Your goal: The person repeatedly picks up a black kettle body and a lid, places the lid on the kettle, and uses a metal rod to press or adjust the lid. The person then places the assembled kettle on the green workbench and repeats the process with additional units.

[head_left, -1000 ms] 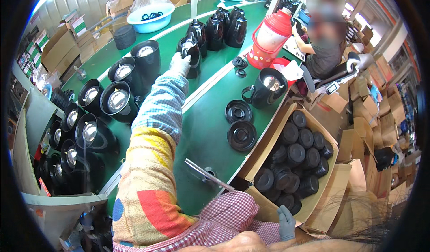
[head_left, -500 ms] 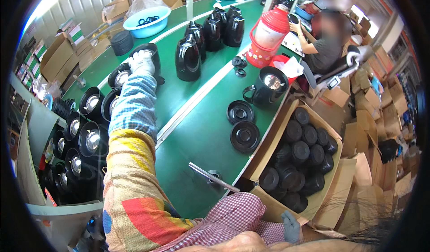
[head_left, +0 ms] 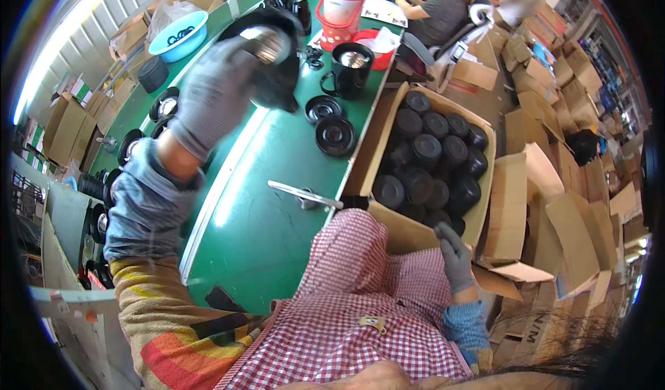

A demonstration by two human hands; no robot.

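In a grey glove, my left hand (head_left: 216, 93) is closed on a large black jug body (head_left: 278, 85), lifted above the green worktop and blurred by motion. Its silvery inside faces me; my thumb and fingertips are partly hidden behind it. My gloved right hand (head_left: 455, 260) is beside my lap at the near edge of a cardboard box (head_left: 486, 206). Its fingers are stretched out and hold nothing. Several round black parts (head_left: 415, 182) fill that box. Another black jug (head_left: 350, 71) with a handle stands on the worktop, near two round black lids (head_left: 337, 136).
A metal bar (head_left: 305, 194) sticks out over the worktop's near edge. More black jug bodies (head_left: 131, 144) stand at the left. Farther off are a red-and-white flask (head_left: 341, 9), a blue basin (head_left: 179, 35) with black rings, and a seated co-worker (head_left: 443, 9). Cardboard boxes cover the right side.
My left hand has lifted a black jug body off the worktop and brought it nearer and rightward. My right hand has come further into view. The whole view has turned to the right.
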